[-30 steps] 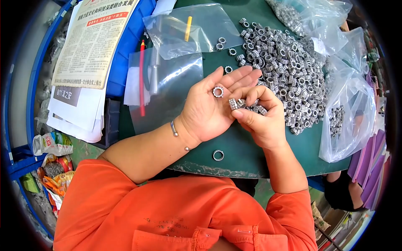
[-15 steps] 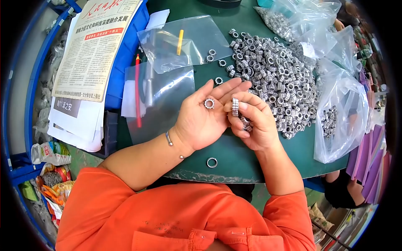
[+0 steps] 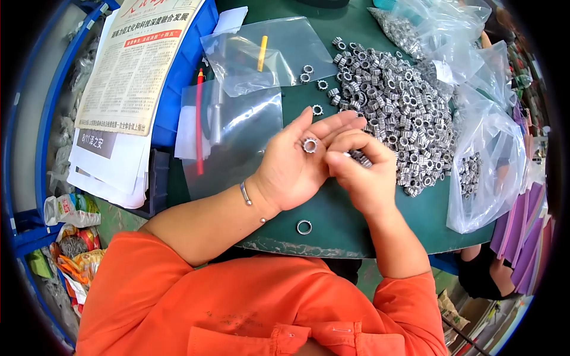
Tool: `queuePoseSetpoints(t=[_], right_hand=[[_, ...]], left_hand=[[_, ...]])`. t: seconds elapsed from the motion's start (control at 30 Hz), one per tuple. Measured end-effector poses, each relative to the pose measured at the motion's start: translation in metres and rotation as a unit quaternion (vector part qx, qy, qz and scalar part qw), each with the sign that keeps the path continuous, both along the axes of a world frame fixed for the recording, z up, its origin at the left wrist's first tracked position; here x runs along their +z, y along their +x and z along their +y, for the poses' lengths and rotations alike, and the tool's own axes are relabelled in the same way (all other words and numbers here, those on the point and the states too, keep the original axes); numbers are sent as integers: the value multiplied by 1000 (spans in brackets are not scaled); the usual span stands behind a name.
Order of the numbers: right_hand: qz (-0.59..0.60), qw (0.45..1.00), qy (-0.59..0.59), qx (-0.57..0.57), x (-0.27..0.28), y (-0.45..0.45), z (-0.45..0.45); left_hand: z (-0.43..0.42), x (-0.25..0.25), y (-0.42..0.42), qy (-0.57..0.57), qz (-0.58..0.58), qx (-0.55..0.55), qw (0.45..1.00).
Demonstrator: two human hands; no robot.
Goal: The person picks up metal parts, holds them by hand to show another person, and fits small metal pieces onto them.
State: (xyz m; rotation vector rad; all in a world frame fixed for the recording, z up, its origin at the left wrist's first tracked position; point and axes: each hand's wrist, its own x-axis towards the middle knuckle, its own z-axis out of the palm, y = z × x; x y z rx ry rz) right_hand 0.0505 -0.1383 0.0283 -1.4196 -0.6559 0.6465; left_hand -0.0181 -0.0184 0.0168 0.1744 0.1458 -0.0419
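My left hand (image 3: 291, 166) is palm up with its fingers spread, and a small toothed metal ring (image 3: 309, 145) lies on it near the thumb base. Curled over the left fingers is my right hand (image 3: 365, 172), closed on several metal rings (image 3: 360, 157) that are partly hidden by its fingers. A large heap of similar rings (image 3: 404, 113) lies on the green table just beyond my right hand. One smooth-looking ring (image 3: 304, 226) rests near the table's front edge.
Clear plastic sheets (image 3: 237, 136) lie at the left with a red pencil (image 3: 200, 124) and a yellow stick (image 3: 262, 53). A newspaper (image 3: 127, 71) rests by a blue bin (image 3: 184, 65). Plastic bags (image 3: 487, 172) with rings stand right. Part of a person shows at the right edge.
The ring pinched upright between my right thumb and fingers is now hidden as the right hand has turned and closed over. The ring on my left palm stays there.
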Motion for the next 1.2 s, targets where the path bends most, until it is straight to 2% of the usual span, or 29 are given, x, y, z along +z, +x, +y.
queuePoseSetpoints(t=[0.03,0.13,0.2,0.27,0.3,0.33,0.4,0.47,0.53,0.67,0.77,0.83,0.87,0.9,0.93,0.97,1.0,1.03,1.07,1.1,1.13,1.17,1.2], right_hand=[[-205,978,23,-43,-6,-3,7],[-320,946,-44,-20,2,-8,9],[-346,936,-67,0,0,-6,6],[-237,971,-18,-23,-8,-5,6],[61,996,-66,-8,3,-6,3],[262,965,-8,23,2,3,0],[411,903,111,58,-4,9,0],[514,840,155,71,-8,15,-2],[556,811,165,77,-10,18,-5],[560,804,176,100,-10,21,-8],[537,811,226,61,9,23,-18],[397,885,238,-53,20,33,-38],[268,925,199,-182,34,40,-52],[124,919,161,-338,44,53,-67],[-43,919,114,-375,48,70,-95],[-127,880,106,-446,47,94,-121],[-210,828,94,-511,42,119,-145],[-272,810,-26,-519,35,146,-174],[-328,777,-145,-517,27,163,-199],[-328,773,-146,-523,21,167,-215],[-465,690,-239,-500,16,169,-227],[-586,585,-321,-459,14,172,-234],[-587,584,-320,-460,20,163,-225]], left_hand=[[-2,0,0,20,2,-6,1000],[-4,-1,-1,62,-8,-2,998],[-3,-2,-1,57,3,3,998],[1,-1,0,53,13,6,998],[3,-1,0,61,15,21,998],[5,-1,1,68,17,35,997],[8,-2,3,46,16,56,997],[10,-5,3,42,3,63,997],[9,-1,3,45,11,64,997],[9,-3,2,48,6,64,997],[11,-5,1,58,16,86,994],[14,-5,2,104,30,126,986],[14,-4,2,110,28,122,986],[13,-4,3,219,35,170,960],[11,-3,3,324,40,214,921],[9,2,1,420,26,226,879],[5,3,0,421,22,218,880],[2,2,0,531,21,204,822],[-1,1,1,632,16,191,751],[1,-7,2,732,1,139,667],[0,-3,-1,826,-64,98,551],[-5,4,-4,887,-71,56,452],[-9,10,-6,935,-74,13,347]])
